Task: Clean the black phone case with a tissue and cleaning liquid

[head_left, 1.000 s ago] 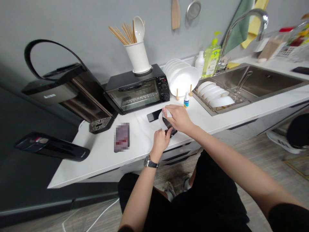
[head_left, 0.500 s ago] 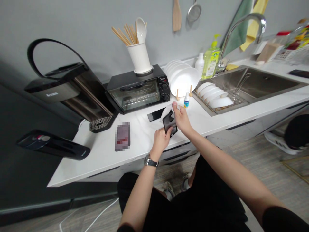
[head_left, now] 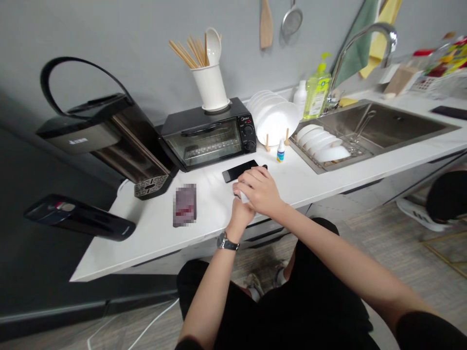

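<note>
My left hand (head_left: 241,214) is closed on the black phone, of which only a small dark edge (head_left: 237,196) shows by the fingertips. Over it lies my right hand (head_left: 261,190), its fingers curled and pressing a white cloth (head_left: 244,196) against the phone; most of both is hidden beneath the fingers. Just behind the hands, a flat black slab (head_left: 239,172) rests on the white counter (head_left: 215,197). A small white and blue bottle (head_left: 280,151) stands behind my right hand. Left of the hands lies a pixelated flat item (head_left: 185,205).
A toaster oven (head_left: 209,138) bearing a utensil cup (head_left: 210,87) stands at the back. A black dispenser (head_left: 127,141) and lying dark flask (head_left: 80,218) are left. Plates (head_left: 276,121), a soap bottle (head_left: 316,95) and the sink (head_left: 401,125) are right.
My right hand has come down and left over the phone, covering it and most of the cloth. The phone has turned in my left hand, so its face no longer shows.
</note>
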Motion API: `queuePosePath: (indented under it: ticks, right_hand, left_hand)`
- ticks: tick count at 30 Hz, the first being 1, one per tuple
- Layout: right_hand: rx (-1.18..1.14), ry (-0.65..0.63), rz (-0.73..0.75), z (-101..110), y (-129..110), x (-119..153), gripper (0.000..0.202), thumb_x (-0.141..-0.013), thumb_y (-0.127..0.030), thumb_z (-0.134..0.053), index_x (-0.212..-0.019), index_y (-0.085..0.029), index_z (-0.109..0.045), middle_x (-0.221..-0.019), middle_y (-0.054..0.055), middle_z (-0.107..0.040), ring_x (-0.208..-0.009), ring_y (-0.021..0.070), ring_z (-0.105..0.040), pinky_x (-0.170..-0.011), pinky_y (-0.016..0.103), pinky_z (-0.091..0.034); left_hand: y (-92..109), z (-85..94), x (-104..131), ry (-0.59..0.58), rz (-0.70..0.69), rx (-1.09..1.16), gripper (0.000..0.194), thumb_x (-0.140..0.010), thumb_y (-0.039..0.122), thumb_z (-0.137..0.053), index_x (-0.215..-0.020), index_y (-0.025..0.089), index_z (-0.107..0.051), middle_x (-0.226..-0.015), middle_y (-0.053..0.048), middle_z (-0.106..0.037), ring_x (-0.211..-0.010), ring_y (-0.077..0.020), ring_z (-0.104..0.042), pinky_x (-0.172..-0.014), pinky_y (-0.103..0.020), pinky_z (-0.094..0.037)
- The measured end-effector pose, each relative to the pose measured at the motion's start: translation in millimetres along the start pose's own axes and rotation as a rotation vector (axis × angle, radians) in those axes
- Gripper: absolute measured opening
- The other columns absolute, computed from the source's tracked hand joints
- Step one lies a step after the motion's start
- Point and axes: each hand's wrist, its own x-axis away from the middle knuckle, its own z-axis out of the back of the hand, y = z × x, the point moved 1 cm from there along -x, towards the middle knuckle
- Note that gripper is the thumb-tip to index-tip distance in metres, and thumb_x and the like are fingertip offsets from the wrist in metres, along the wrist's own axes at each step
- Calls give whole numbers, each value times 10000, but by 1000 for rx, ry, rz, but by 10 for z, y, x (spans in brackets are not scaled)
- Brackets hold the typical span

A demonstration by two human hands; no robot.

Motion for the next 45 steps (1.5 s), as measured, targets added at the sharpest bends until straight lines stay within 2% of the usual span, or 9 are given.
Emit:
queuePosePath:
  ticks: [5,16,21,24,27,32,36,40,45]
  right_hand:
    - [127,9,51,-2,150,-77,327,-1093,-270,-452,-914,-197,-715,-737,18,-615,-758,199,-493,-752,363,-340]
    - [-80,89,-251,24,352,-108,480,-1104,-313,-337,-705,-204,-580,-655,27,-596,-636,176,-487,-678,337,-338]
    - [-250,37,-500,-71,557,-48,559,-1102,-522,-265,-668,-236,-473,-633,15,-519,-626,164,-458,-662,322,-321]
    - [-329,6,-827,-127,848,261,658,-988,-791,-316,-608,-261,-399,-534,-16,-397,-557,156,-367,-613,330,-286]
    - [-359,-2,-935,-153,1123,670,747,-870,-950,-277,-536,-283,-311,-471,-25,-335,-500,139,-315,-554,327,-266]
    - [-418,26,-1078,-225,1369,1059,765,-858,-968,-216,-554,-281,-357,-462,-18,-397,-466,145,-391,-485,298,-306]
    - [-503,105,-1175,-300,1411,1095,748,-864,-957,-281,-579,-276,-405,-458,-20,-435,-459,151,-436,-465,286,-340]
    - [-598,96,-1192,-297,1384,1088,745,-870,-938,-350,-566,-265,-448,-441,-14,-466,-447,152,-471,-470,284,-367]
    - [-516,48,-1129,-220,1328,1054,733,-896,-914,-326,-578,-261,-421,-463,-10,-484,-479,157,-488,-512,290,-382]
  left_hand:
    - [25,9,-11,-31,-21,-164,221,-938,184,-537,-835,139,-727,-797,-158,-760,-831,-303,-730,-728,-370,-516]
    - [128,49,-61,64,-53,-105,323,-1047,282,-526,-809,164,-710,-778,-107,-762,-715,-216,-724,-667,-292,-461]
    - [139,77,-55,81,-26,-51,388,-1076,366,-496,-839,162,-725,-771,-106,-759,-722,-217,-726,-679,-291,-473]
    - [141,100,19,86,-32,13,387,-1077,395,-497,-877,165,-735,-785,-106,-762,-741,-228,-738,-687,-293,-494]
    - [133,125,115,94,-53,63,374,-1070,391,-509,-866,169,-731,-765,-97,-750,-735,-230,-740,-702,-297,-528]
    - [123,258,189,152,-67,84,444,-1036,135,-388,-1420,182,-604,-1330,-126,-722,-1246,-234,-684,-1073,-381,-548]
    - [196,334,192,-14,-48,-169,714,-898,9,-466,-1588,191,-430,-1579,-110,-548,-1464,-260,-510,-1251,-448,-413]
    - [285,320,172,-206,24,-313,774,-936,278,-676,-1619,130,-342,-1620,-203,-476,-1503,-381,-440,-1271,-620,-301]
    - [129,475,175,-208,19,-165,1072,-857,569,-782,-1679,216,-191,-1724,-198,-288,-1601,-402,-263,-1293,-644,-196]
